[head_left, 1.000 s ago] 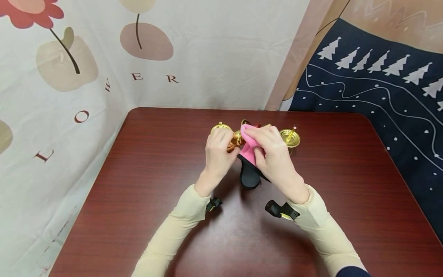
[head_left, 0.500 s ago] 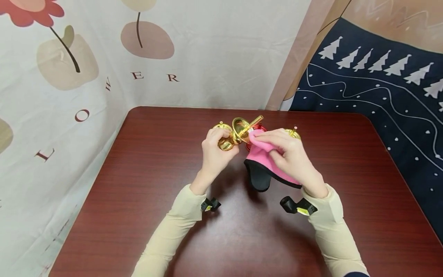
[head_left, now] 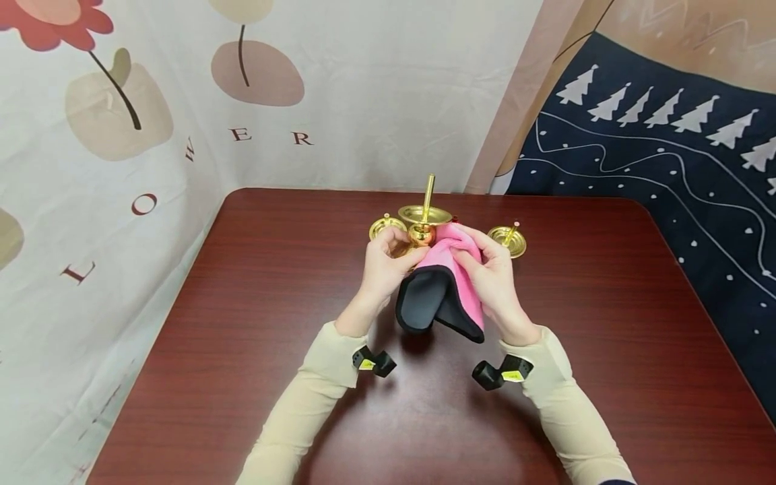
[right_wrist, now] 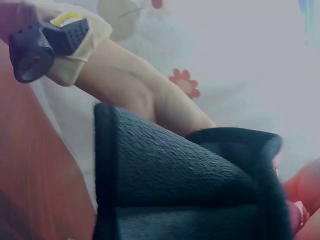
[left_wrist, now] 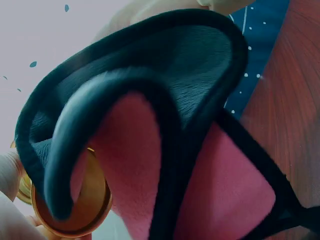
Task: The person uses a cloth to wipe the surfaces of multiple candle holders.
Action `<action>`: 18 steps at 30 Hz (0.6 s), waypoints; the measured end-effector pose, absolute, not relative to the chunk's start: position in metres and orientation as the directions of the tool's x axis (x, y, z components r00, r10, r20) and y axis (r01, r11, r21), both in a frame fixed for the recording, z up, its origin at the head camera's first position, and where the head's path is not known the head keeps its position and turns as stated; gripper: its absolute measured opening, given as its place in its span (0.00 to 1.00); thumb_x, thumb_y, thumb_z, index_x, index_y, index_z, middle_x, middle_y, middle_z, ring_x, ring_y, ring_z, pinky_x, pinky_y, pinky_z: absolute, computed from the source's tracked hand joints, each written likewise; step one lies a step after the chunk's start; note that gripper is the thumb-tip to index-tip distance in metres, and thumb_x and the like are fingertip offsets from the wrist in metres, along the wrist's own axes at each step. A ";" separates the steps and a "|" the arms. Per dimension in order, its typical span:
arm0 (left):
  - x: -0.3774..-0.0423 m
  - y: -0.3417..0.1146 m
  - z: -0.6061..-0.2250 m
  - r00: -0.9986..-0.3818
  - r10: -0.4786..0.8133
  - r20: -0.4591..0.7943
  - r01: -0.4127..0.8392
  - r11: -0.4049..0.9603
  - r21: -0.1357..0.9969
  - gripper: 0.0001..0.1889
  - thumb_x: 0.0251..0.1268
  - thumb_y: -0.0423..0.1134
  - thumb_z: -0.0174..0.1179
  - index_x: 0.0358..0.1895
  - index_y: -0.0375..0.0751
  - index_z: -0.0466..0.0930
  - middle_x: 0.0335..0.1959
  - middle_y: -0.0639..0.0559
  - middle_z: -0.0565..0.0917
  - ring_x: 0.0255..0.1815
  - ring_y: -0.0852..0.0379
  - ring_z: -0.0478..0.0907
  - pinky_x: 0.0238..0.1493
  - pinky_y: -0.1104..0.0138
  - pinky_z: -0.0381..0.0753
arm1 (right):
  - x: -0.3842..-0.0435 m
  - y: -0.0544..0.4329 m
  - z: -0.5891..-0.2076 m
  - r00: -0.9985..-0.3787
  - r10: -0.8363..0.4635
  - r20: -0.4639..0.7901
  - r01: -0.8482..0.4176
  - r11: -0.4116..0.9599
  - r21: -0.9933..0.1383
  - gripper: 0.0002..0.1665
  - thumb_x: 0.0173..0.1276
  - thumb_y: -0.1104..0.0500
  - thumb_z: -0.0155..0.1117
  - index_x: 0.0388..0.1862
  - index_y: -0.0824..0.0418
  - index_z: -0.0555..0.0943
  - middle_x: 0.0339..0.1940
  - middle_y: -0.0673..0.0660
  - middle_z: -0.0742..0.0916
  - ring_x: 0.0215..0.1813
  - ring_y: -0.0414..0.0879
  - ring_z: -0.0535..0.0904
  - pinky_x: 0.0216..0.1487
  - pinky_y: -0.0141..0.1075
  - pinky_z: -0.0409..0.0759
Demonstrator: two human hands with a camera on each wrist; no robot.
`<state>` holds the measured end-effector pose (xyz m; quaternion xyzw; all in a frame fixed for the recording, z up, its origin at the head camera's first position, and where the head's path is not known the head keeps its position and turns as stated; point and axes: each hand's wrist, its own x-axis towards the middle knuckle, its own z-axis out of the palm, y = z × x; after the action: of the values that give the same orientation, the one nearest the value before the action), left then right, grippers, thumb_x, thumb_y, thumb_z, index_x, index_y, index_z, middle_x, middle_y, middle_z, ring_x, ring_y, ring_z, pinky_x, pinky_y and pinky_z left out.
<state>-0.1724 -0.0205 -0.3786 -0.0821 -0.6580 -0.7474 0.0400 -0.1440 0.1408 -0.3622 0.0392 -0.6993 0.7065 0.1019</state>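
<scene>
In the head view my left hand [head_left: 388, 269] pinches the ball-shaped lower part of a shiny gold candlestick [head_left: 424, 214], which has a round dish and a thin rod standing upright above it. My right hand [head_left: 494, 276] grips a bunched pink cloth [head_left: 447, 248] with black edging and a black reverse side, pressed against the candlestick's right side. The cloth's black flap hangs toward me over the table. In the left wrist view the cloth [left_wrist: 135, 150] covers most of the picture, a gold round part [left_wrist: 75, 210] behind it. Its black side [right_wrist: 185, 175] fills the lower right wrist view.
Small gold dishes with short pins stand on either side, one at the left [head_left: 386, 225] and one at the right [head_left: 511, 241]. A small red item [head_left: 456, 220] shows behind the cloth. The dark red-brown table [head_left: 291, 283] ends at printed wall cloths.
The candlestick, tilted to the right half a second ago, now stands upright. The right hand and cloth swung out to the right, then came back left, and more of the black flap shows.
</scene>
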 end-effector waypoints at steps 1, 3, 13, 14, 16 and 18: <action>-0.172 -0.020 -0.378 -0.983 0.059 0.175 0.166 -0.135 0.977 0.10 0.49 0.22 0.65 0.31 0.28 0.72 0.29 0.49 0.80 0.30 0.63 0.74 0.29 0.75 0.73 | -0.144 0.139 -0.362 -0.975 0.102 0.198 -0.200 -0.015 -0.980 0.23 0.62 0.74 0.57 0.57 0.71 0.75 0.49 0.56 0.84 0.46 0.41 0.78 0.45 0.27 0.78; -0.171 -0.021 -0.378 -0.978 0.092 0.189 0.176 -0.132 0.975 0.09 0.51 0.21 0.63 0.34 0.25 0.72 0.32 0.45 0.81 0.32 0.63 0.74 0.31 0.75 0.74 | -0.145 0.137 -0.362 -0.971 0.126 0.202 -0.207 -0.029 -0.978 0.22 0.62 0.74 0.57 0.57 0.71 0.76 0.48 0.54 0.84 0.47 0.41 0.77 0.45 0.27 0.77; -0.169 -0.031 -0.378 -0.890 0.332 0.313 0.296 -0.103 0.950 0.23 0.50 0.19 0.59 0.53 0.18 0.68 0.49 0.27 0.75 0.46 0.59 0.73 0.49 0.70 0.72 | -0.148 0.142 -0.357 -0.979 0.179 0.094 -0.130 -0.204 -0.970 0.21 0.65 0.70 0.57 0.57 0.65 0.77 0.45 0.48 0.83 0.48 0.45 0.77 0.44 0.29 0.79; -0.169 -0.030 -0.378 -0.889 0.336 0.313 0.290 -0.118 0.950 0.24 0.50 0.18 0.59 0.54 0.18 0.68 0.50 0.27 0.75 0.46 0.61 0.73 0.49 0.70 0.73 | -0.148 0.142 -0.357 -0.979 0.180 0.092 -0.131 -0.219 -0.967 0.20 0.65 0.70 0.57 0.56 0.63 0.78 0.46 0.49 0.83 0.48 0.45 0.77 0.45 0.29 0.79; -0.170 -0.029 -0.379 -0.889 0.338 0.309 0.277 -0.141 0.950 0.24 0.50 0.17 0.59 0.55 0.17 0.67 0.50 0.27 0.74 0.44 0.64 0.73 0.48 0.71 0.73 | -0.149 0.143 -0.357 -0.978 0.186 0.095 -0.138 -0.232 -0.963 0.20 0.64 0.70 0.57 0.54 0.61 0.80 0.45 0.50 0.83 0.48 0.45 0.77 0.44 0.29 0.79; -0.170 -0.028 -0.379 -0.894 0.335 0.298 0.253 -0.171 0.952 0.25 0.50 0.16 0.58 0.55 0.17 0.66 0.51 0.27 0.73 0.43 0.64 0.73 0.47 0.72 0.74 | -0.149 0.144 -0.357 -0.976 0.187 0.108 -0.152 -0.240 -0.959 0.19 0.64 0.70 0.57 0.53 0.60 0.81 0.45 0.50 0.84 0.48 0.45 0.76 0.45 0.29 0.79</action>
<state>-0.1701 -0.0278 -0.3792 -0.2288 -0.6432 -0.7302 -0.0281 -0.1490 0.1436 -0.3568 -0.0144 -0.6071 0.7872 0.1076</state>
